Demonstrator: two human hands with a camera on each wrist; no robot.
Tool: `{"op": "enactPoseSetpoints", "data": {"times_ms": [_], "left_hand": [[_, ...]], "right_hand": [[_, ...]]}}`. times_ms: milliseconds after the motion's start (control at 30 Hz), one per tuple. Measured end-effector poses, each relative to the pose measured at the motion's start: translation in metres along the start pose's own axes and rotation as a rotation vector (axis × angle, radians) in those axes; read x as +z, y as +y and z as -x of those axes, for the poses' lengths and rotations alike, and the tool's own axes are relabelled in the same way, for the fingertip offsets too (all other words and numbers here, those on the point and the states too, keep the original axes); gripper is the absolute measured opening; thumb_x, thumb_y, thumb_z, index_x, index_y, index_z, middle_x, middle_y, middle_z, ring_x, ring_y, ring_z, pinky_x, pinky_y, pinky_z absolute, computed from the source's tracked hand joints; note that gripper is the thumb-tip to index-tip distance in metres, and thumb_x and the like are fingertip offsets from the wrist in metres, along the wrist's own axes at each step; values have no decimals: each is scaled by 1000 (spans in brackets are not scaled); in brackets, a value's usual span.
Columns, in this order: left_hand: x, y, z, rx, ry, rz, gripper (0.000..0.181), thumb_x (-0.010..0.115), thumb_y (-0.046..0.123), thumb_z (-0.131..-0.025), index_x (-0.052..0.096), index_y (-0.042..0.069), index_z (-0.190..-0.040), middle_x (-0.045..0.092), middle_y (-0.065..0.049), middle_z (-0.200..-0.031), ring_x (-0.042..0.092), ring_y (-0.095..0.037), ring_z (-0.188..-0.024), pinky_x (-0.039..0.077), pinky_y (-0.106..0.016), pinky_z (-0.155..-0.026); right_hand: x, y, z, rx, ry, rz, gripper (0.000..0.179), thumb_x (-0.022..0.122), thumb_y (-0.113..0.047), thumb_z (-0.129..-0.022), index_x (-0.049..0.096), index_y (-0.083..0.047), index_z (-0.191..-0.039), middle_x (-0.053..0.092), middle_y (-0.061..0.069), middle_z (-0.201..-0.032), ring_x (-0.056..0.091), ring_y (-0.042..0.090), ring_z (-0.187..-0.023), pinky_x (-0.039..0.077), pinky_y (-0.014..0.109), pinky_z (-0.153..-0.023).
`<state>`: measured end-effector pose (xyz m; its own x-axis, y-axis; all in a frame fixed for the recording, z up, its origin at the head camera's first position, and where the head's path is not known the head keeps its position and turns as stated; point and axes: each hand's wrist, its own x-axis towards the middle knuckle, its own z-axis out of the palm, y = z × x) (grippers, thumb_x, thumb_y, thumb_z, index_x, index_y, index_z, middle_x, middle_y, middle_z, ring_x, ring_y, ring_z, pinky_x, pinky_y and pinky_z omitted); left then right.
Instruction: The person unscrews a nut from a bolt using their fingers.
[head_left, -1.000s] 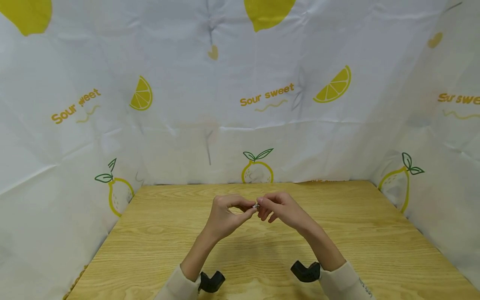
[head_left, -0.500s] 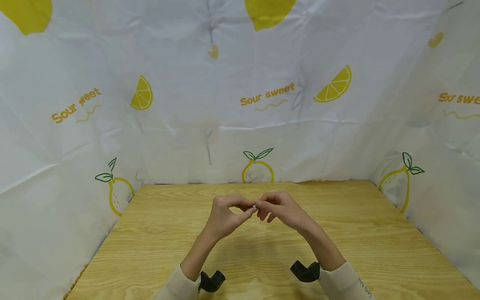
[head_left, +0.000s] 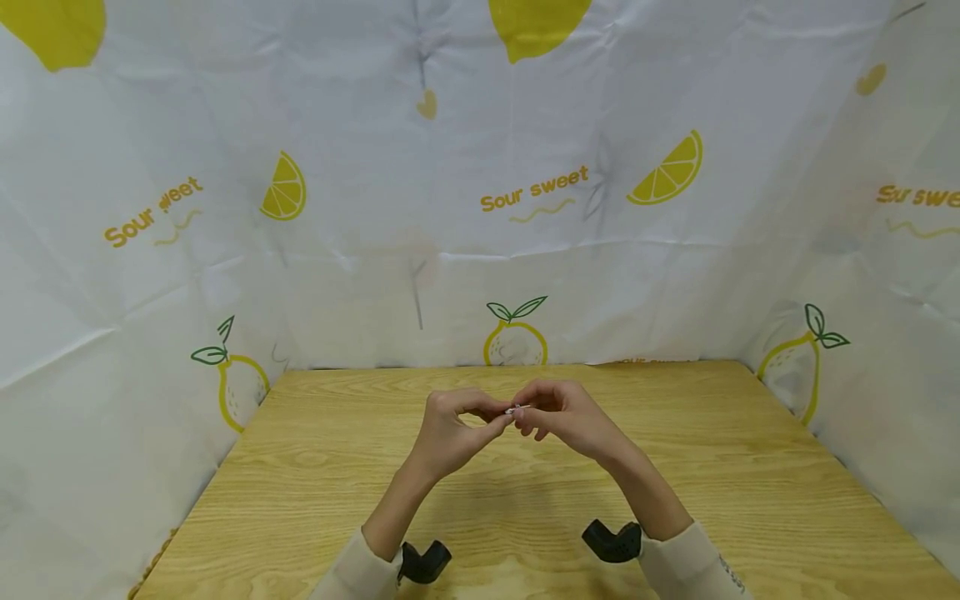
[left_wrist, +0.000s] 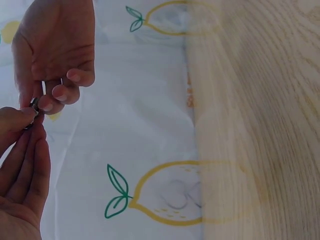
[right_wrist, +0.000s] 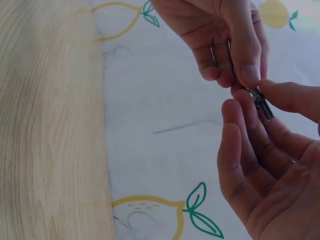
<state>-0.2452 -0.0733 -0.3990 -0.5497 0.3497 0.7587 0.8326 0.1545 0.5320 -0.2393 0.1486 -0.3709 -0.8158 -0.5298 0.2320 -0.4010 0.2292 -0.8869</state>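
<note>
Above the table, both hands meet fingertip to fingertip over a small metal bolt. My left hand pinches one end between thumb and index finger, hiding that end. From the other side, my right hand pinches a nut-like metal ring on the bolt with thumb and index finger. The bolt's threaded shaft sticks out toward the right palm in the right wrist view. In the left wrist view only a dark sliver of the bolt shows between the fingertips.
The wooden table lies beneath the hands. White cloth printed with lemons hangs behind it and along both sides. A black wrist mount sits at the left cuff and another black mount at the right one.
The right thumb and index finger have shifted slightly on the bolt, and more of it shows between them now. The left hand holds still in the same place.
</note>
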Motion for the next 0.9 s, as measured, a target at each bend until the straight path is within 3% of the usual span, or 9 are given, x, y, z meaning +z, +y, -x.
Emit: {"op": "enactPoseSetpoints", "data": {"times_ms": [233, 467, 733, 900], "left_hand": [[0, 0, 0, -16, 1, -2, 6, 82, 4, -87, 82, 6, -92, 80, -8, -86, 76, -10, -74, 64, -23, -69], [0, 1, 0, -5, 1, 1, 8, 82, 1, -86, 82, 7, -92, 80, -8, -86, 76, -11, -74, 64, -23, -68], [-1, 3, -1, 20, 16, -17, 6, 82, 2, -87, 82, 5, -92, 80, -8, -84, 76, -11, -73, 64, -22, -68], [-2, 2, -1, 27, 12, -19, 7, 81, 2, -87, 82, 5, -93, 80, -8, -85, 76, -10, -73, 64, -21, -69]], "right_hand": [[0, -1, 0, 3, 3, -9, 22, 65, -15, -103, 69, 3, -115, 72, 26, -99, 71, 13, -79, 63, 34, -70], [-2, -3, 0, 23, 11, 19, 25, 68, -17, -100, 69, 1, -118, 72, 23, -98, 70, 15, -79, 62, 31, -70], [-2, -3, 0, 79, 56, 32, 34, 56, -28, -108, 70, 2, -111, 73, 16, -93, 71, 19, -81, 64, 41, -73], [2, -3, -2, 108, 21, 26, 42, 49, -32, -111, 71, 2, -100, 73, 15, -90, 72, 22, -79, 65, 42, -72]]}}
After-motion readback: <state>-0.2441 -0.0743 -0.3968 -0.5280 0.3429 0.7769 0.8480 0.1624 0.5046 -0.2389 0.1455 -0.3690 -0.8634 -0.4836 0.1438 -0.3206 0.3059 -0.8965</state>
